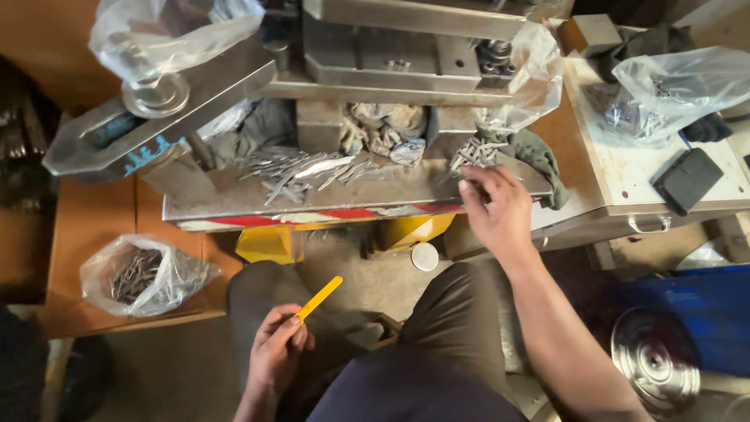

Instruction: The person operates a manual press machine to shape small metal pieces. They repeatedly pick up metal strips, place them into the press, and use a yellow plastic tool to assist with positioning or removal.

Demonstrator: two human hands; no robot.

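Left hand (275, 349) is pinching a thin yellow stick (319, 298) at its lower end, looks light and stiff, while right hand (494, 205) reaches loosely open-fingered into small metal strips (473, 154).

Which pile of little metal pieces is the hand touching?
The small pile at the right end of the press ledge, under the right hand. The bigger pile in the middle lies untouched.

Soft, dim workshop light; sharp centre.
Glare whitens the plastic bags (168, 31); left edge falls into blurred shadow.
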